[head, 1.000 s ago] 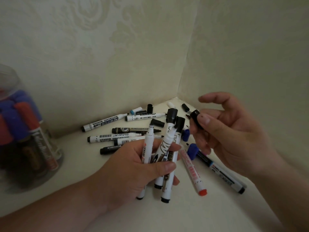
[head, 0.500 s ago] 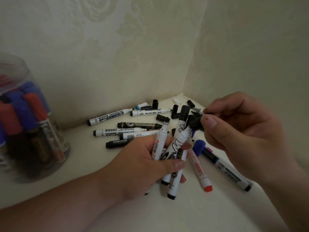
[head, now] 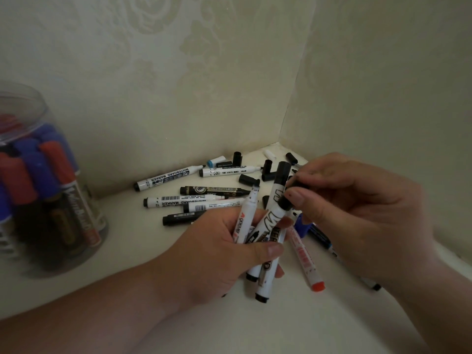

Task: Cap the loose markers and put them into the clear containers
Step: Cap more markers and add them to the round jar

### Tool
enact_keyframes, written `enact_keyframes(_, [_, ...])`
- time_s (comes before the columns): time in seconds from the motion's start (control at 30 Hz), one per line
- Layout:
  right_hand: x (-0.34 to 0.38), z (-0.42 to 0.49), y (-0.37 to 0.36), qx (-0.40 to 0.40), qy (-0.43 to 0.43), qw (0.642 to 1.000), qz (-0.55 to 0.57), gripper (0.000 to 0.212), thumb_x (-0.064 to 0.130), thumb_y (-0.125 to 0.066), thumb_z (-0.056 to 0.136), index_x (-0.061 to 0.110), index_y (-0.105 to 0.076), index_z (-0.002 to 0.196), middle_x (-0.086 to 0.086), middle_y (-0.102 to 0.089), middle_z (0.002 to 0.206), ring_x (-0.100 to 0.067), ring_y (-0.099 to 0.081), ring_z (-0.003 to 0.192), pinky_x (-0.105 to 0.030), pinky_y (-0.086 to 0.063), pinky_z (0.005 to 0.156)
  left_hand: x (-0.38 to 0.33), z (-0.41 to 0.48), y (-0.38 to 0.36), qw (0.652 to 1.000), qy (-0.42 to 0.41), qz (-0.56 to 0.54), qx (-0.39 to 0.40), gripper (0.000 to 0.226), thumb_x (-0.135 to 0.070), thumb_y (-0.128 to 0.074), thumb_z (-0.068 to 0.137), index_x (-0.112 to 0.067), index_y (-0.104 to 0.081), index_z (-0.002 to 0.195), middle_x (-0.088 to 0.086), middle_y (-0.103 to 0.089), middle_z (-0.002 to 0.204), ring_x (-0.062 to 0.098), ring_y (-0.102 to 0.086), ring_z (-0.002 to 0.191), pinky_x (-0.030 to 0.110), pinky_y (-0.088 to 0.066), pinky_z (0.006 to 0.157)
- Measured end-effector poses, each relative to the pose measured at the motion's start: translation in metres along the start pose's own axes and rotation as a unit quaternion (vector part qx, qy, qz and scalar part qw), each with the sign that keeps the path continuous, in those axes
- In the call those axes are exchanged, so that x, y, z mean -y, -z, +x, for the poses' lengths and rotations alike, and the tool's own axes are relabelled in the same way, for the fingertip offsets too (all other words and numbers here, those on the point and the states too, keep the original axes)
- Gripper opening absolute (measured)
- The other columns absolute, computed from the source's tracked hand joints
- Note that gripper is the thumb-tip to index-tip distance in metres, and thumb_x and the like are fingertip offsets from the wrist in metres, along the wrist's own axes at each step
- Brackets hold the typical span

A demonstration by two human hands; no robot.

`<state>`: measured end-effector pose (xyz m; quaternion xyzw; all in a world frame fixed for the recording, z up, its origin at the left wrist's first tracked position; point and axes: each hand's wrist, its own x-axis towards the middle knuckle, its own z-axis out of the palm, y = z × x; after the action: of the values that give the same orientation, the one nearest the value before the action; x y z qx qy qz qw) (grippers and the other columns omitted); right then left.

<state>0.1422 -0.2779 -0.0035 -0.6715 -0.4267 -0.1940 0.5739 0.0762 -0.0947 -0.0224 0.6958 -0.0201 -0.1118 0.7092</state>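
My left hand (head: pixel 219 249) grips a bundle of three white markers (head: pixel 265 226), tips pointing up and away. One of them carries a black cap, one shows a bare tip. My right hand (head: pixel 357 213) pinches a black cap (head: pixel 287 200) onto the tip of the middle marker in the bundle. Loose markers (head: pixel 178 200) and black caps (head: pixel 247 179) lie scattered in the corner behind my hands. A clear container (head: pixel 48 118) holding red and blue capped markers stands at the far left.
A red-ended marker (head: pixel 305 256) and a blue-capped marker (head: pixel 302 227) lie on the white surface under my right hand. Two patterned walls meet in a corner (head: pixel 281 139) just behind the pile.
My right hand brought the black cap from the air down onto the tip of a marker in my left hand. The view shifted slightly; the bundle stayed gripped.
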Motion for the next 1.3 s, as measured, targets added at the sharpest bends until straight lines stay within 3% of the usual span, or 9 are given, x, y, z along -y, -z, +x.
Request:
enact_keyframes(0.2, [0.004, -0.002, -0.002, 0.005, -0.001, 1.0, -0.027, 0.016, 0.007, -0.07, 0.087, 0.008, -0.071, 0.103, -0.008, -0.075, 0.096, -0.025, -0.074, 0.083, -0.036, -0.06, 0.063, 0.001, 0.001, 0.001, 1.0, -0.002, -0.021, -0.01, 0.021, -0.002, -0.069, 0.089, -0.015, -0.075, 0.105, 0.007, -0.079, 0.09, 0.023, -0.077, 0.079, 0.023, -0.059, 0.067])
enact_keyframes(0.3, [0.004, -0.004, -0.007, -0.009, -0.013, 0.999, -0.031, 0.008, 0.01, -0.071, 0.087, 0.013, -0.076, 0.092, -0.003, -0.076, 0.092, -0.022, -0.075, 0.08, -0.041, -0.061, 0.063, 0.001, 0.0, 0.001, 0.999, -0.008, -0.028, -0.015, 0.024, -0.001, -0.068, 0.09, -0.015, -0.074, 0.107, 0.007, -0.079, 0.094, 0.024, -0.077, 0.079, 0.023, -0.059, 0.067])
enact_keyframes(0.43, [0.004, -0.006, -0.015, -0.02, -0.029, 0.998, -0.042, 0.021, 0.017, -0.073, 0.085, 0.02, -0.071, 0.106, 0.003, -0.074, 0.089, -0.022, -0.073, 0.075, -0.042, -0.06, 0.062, 0.001, -0.002, 0.001, 0.999, -0.018, -0.036, -0.026, 0.022, 0.001, -0.068, 0.089, -0.017, -0.076, 0.099, 0.009, -0.078, 0.086, 0.026, -0.077, 0.078, 0.024, -0.059, 0.066])
enact_keyframes(0.67, [0.007, -0.007, -0.017, 0.004, -0.017, 0.993, -0.117, 0.028, 0.02, -0.08, 0.084, 0.021, -0.066, 0.108, 0.009, -0.064, 0.073, -0.014, -0.063, 0.059, -0.022, -0.05, 0.055, 0.004, -0.001, 0.003, 0.999, -0.027, -0.007, -0.028, 0.021, -0.003, -0.071, 0.085, -0.022, -0.079, 0.091, 0.012, -0.078, 0.083, 0.025, -0.077, 0.078, 0.025, -0.059, 0.067])
enact_keyframes(0.8, [0.008, -0.012, -0.022, 0.035, -0.015, 0.988, -0.148, 0.039, 0.02, -0.074, 0.09, 0.014, -0.066, 0.127, 0.011, -0.068, 0.093, -0.002, -0.06, 0.068, -0.017, -0.05, 0.063, -0.001, 0.002, -0.003, 0.996, -0.054, -0.038, -0.064, 0.024, -0.014, -0.069, 0.065, -0.033, -0.082, 0.073, 0.008, -0.077, 0.073, 0.015, -0.074, 0.061, 0.018, -0.054, 0.053])
enact_keyframes(0.93, [0.0, -0.01, -0.019, 0.069, -0.04, 0.984, -0.16, 0.055, 0.022, -0.072, 0.092, 0.018, -0.053, 0.144, 0.006, -0.062, 0.104, -0.003, -0.049, 0.071, -0.016, -0.042, 0.07, 0.001, 0.007, -0.004, 0.99, -0.048, -0.09, -0.094, 0.023, -0.017, -0.082, 0.058, -0.026, -0.083, 0.079, 0.017, -0.077, 0.081, 0.028, -0.074, 0.063, 0.029, -0.058, 0.053])
enact_keyframes(1.03, [-0.005, -0.003, -0.007, 0.045, -0.07, 0.98, -0.178, 0.045, 0.025, -0.074, 0.09, 0.02, -0.062, 0.133, 0.012, -0.06, 0.092, -0.01, -0.051, 0.065, -0.018, -0.042, 0.063, 0.005, 0.009, -0.001, 0.993, -0.033, -0.073, -0.087, 0.03, -0.017, -0.079, 0.062, -0.029, -0.081, 0.09, 0.025, -0.074, 0.083, 0.039, -0.073, 0.068, 0.043, -0.058, 0.065])
enact_keyframes(1.17, [-0.001, -0.003, 0.0, 0.058, -0.145, 0.977, -0.145, 0.024, 0.046, -0.075, 0.083, 0.027, -0.067, 0.095, 0.008, -0.058, 0.068, -0.011, -0.051, 0.053, -0.021, -0.038, 0.049, 0.004, 0.009, -0.004, 0.997, -0.03, -0.034, -0.069, 0.043, -0.012, -0.078, 0.068, -0.039, -0.077, 0.102, 0.027, -0.074, 0.079, 0.04, -0.072, 0.065, 0.042, -0.06, 0.059])
enact_keyframes(1.3, [0.002, -0.006, -0.007, 0.071, -0.186, 0.967, -0.158, 0.051, 0.054, -0.077, 0.077, 0.016, -0.049, 0.06, 0.007, -0.05, 0.052, -0.012, -0.045, 0.044, -0.022, -0.032, 0.041, 0.007, 0.012, -0.004, 0.995, -0.031, 0.028, -0.093, 0.043, -0.001, -0.077, 0.075, -0.033, -0.07, 0.102, 0.006, -0.078, 0.075, 0.022, -0.075, 0.064, 0.03, -0.062, 0.064])
